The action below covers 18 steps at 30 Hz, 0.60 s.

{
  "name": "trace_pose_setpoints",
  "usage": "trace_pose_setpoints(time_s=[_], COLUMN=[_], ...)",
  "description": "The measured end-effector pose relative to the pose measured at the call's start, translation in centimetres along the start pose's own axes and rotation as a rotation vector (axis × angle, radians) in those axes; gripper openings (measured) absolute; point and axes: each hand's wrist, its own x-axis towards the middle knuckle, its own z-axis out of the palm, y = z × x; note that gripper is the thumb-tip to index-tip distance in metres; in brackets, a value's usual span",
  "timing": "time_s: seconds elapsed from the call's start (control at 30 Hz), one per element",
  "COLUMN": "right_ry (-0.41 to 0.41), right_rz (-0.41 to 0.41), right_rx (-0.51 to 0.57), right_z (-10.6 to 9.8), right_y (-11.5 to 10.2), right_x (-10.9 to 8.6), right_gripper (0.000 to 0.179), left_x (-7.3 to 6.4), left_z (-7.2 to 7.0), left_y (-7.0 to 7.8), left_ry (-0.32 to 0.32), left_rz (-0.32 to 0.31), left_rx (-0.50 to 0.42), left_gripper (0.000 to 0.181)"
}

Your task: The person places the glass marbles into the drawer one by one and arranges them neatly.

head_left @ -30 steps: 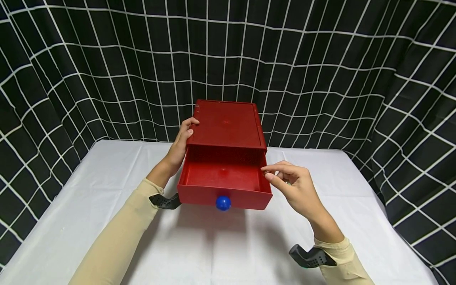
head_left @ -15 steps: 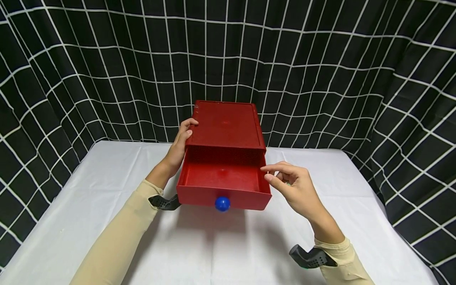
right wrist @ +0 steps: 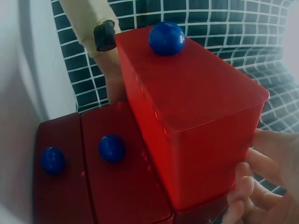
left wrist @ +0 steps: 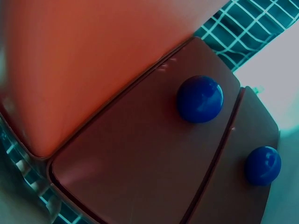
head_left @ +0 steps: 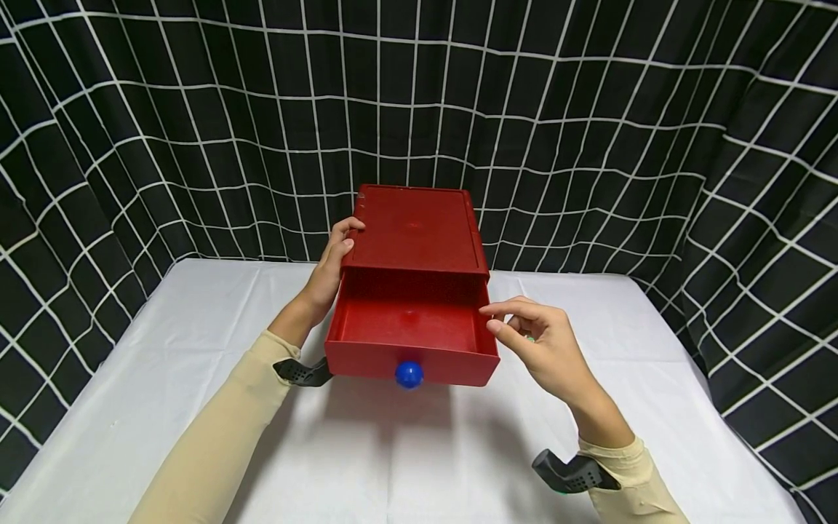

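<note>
A red chest of drawers (head_left: 414,225) stands on the table, its top drawer (head_left: 409,329) pulled out; the visible floor of the drawer is bare. A blue ball knob (head_left: 409,375) sits on the drawer's front. My left hand (head_left: 322,284) rests against the chest's left side, fingertips at the top edge. My right hand (head_left: 533,335) is at the drawer's right wall, the bent index finger and thumb pinching its rim. In the right wrist view, my right hand (right wrist: 261,177) lies beside the drawer's side wall (right wrist: 215,158). Something small and greenish shows near the palm, too small to identify.
Below the open drawer are two shut drawers with blue knobs, the middle drawer (left wrist: 140,154) and the bottom drawer (left wrist: 238,186). A white cloth covers the table (head_left: 419,466). A black curtain (head_left: 419,87) with white grid lines hangs behind and at both sides.
The chest has shifted very slightly left in the picture. Both hands keep nearly the same positions, and the drawer stays pulled out.
</note>
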Motion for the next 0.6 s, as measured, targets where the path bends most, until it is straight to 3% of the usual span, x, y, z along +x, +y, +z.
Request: trace_pose_setpoints(time_s=[0.6], right_ry=[0.032], right_rz=[-0.019], right_rx=[-0.002], right_z=[-1.0], right_y=[0.1], right_x=[0.1], right_gripper=[0.020], left_x=[0.0], left_z=[0.0], left_y=[0.0], left_ry=[0.003], left_rz=[0.002], left_rx=[-0.006], left_gripper=[0.036])
